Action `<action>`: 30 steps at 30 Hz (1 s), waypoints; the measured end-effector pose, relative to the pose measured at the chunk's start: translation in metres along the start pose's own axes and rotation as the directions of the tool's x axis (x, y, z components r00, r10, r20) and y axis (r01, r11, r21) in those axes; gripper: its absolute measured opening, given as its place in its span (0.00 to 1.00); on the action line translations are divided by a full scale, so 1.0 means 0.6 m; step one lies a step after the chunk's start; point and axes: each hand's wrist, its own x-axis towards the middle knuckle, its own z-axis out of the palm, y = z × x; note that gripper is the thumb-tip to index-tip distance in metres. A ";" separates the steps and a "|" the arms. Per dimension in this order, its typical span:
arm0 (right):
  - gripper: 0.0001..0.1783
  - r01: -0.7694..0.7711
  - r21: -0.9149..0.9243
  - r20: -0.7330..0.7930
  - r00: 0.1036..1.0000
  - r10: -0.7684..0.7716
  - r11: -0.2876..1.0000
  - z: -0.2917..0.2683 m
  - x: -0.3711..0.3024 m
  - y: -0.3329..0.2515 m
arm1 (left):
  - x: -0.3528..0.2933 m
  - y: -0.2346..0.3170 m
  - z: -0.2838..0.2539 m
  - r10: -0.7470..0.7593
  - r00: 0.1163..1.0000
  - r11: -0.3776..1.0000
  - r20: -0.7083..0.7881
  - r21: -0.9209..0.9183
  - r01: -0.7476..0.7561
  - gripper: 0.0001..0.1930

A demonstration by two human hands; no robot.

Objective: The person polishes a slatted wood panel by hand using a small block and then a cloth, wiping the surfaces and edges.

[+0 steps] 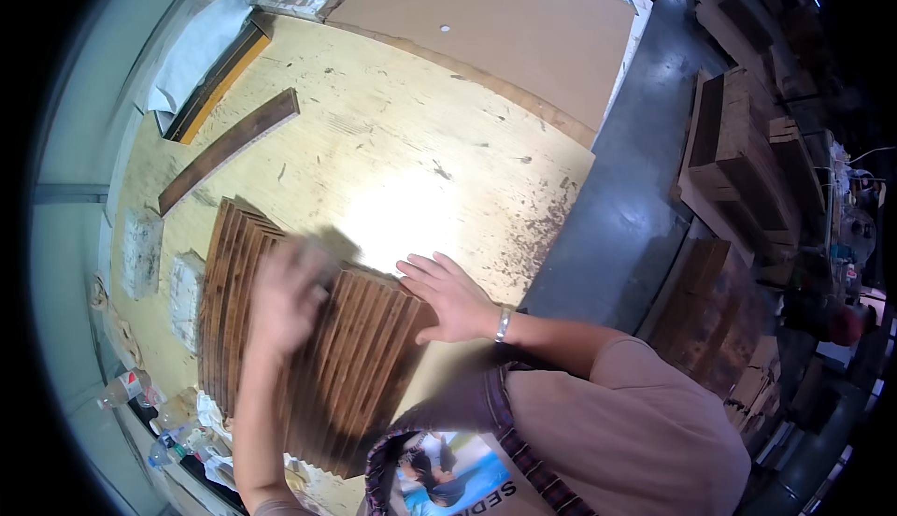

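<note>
A row of several dark brown wooden slats (360, 366) lies side by side on a pale plywood tabletop (392, 161). My left hand (285, 296) is blurred and rests on top of the slats near their middle, fingers loosely spread. Flat and open, my right hand (447, 293) presses against the right edge of the slat row; a metal band is on its wrist. Neither hand grips anything.
One loose dark slat (229, 149) lies apart at the upper left. A brown cardboard sheet (495, 21) covers the far end. Two grey blocks (140, 252) sit at the left edge. Stacks of wooden pieces (738, 161) stand on the floor to the right.
</note>
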 end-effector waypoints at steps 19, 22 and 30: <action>0.53 0.013 0.012 -0.032 0.999 -0.012 1.000 -0.017 0.015 0.000 | 0.035 -0.039 -0.054 -0.102 0.979 0.965 0.174 -0.221 0.140 0.26; 0.52 0.037 0.015 -0.052 0.998 -0.036 0.999 -0.009 0.016 -0.006 | -0.060 -0.011 -0.059 -0.096 0.971 0.715 0.218 -0.664 0.220 0.31; 0.55 0.128 -0.075 -0.146 0.980 -0.138 0.989 0.013 0.017 -0.001 | -0.417 -0.291 -0.025 -0.858 0.463 0.370 -0.222 -0.892 0.258 0.33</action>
